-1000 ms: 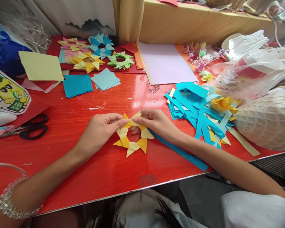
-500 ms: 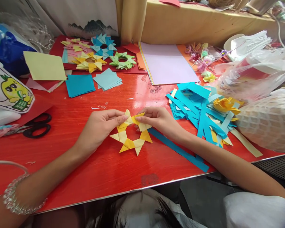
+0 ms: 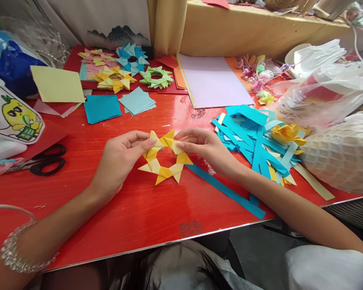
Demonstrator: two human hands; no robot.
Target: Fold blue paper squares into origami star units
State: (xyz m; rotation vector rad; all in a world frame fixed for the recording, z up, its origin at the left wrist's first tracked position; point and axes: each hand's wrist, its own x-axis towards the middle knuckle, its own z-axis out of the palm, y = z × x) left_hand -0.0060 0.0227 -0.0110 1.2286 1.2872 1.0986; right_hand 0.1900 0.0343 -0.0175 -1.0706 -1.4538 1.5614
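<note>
Between my two hands is a folded paper star ring (image 3: 164,172), with points alternating pale and deep yellow around an open centre. My left hand (image 3: 124,155) pinches its upper left side between thumb and fingers. On the upper right side, my right hand (image 3: 201,147) grips the ring the same way, its fingertips partly behind the paper. A long blue paper strip (image 3: 226,191) lies on the table below my right forearm. Further back rest finished star rings in yellow (image 3: 115,80), green (image 3: 156,78) and blue (image 3: 133,58).
Blue squares (image 3: 102,108) and pale blue squares (image 3: 138,100) lie on the red table (image 3: 133,225). Lilac sheets (image 3: 213,80) are behind. A heap of blue strips (image 3: 245,133) sits to the right, near a netted bundle (image 3: 341,151). Black-handled scissors (image 3: 46,165) lie at left.
The star ring has turned and shifted slightly up and to the left. My hands have moved along with it, both still gripping its upper edge.
</note>
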